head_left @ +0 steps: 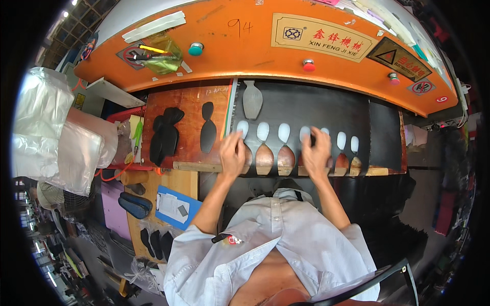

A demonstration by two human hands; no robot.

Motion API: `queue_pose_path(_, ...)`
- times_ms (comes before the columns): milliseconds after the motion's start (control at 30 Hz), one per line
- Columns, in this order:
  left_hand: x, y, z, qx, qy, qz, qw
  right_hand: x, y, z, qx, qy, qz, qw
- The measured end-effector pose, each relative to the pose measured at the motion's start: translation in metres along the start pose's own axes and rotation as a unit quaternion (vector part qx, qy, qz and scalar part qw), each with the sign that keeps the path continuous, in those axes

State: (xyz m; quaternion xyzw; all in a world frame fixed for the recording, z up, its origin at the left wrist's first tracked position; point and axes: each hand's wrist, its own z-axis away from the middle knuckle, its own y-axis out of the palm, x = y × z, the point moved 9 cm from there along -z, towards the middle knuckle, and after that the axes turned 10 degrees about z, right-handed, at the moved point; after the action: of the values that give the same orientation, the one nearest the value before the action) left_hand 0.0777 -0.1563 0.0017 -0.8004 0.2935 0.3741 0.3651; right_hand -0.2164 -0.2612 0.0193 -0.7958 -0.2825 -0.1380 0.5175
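Your left hand (233, 154) is over the left end of a row of sole-shaped figures (286, 160), white at the top and brown below, along the near edge of the black sheet (316, 104) on the worktop (191, 102). Its fingers are bent in toward the thumb; you cannot tell whether they grip anything. Your right hand (316, 153) is over the right part of the same row, blurred, its fingers curled, and its grip cannot be told either. Beyond the row, a grey sole-shaped piece (252, 101) lies near the sheet's left edge. To your left lie a single black sole-shaped piece (207, 133) and, beside it, a pile of black pieces (164, 140). An orange machine beam (229, 53) spans the far side.
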Motion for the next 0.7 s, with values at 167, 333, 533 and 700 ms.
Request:
queue_pose_path(167, 0.04, 0.027, -0.071, 0.135, -0.033, -0.013, 0.99, 0.128, 0.129, -0.012, 0.193, -0.086, 0.053, 0.976)
queue_pose_path(333, 0.055, 0.028, -0.05, 0.203, -0.042, -0.135, 0.969, 0.137, 0.137, 0.0, 0.169, -0.041, -0.058, 0.983)
queue_pose_path(533, 0.051, 0.018, -0.015, 0.21, -0.071, -0.195, 0.956, 0.046, 0.102, 0.005, 0.304, 0.246, -0.359, 0.848)
queue_pose_path(700, 0.047, 0.018, -0.016, 0.21, -0.078, -0.182, 0.957, 0.065, 0.056, -0.006, 0.163, -0.007, -0.094, 0.982)
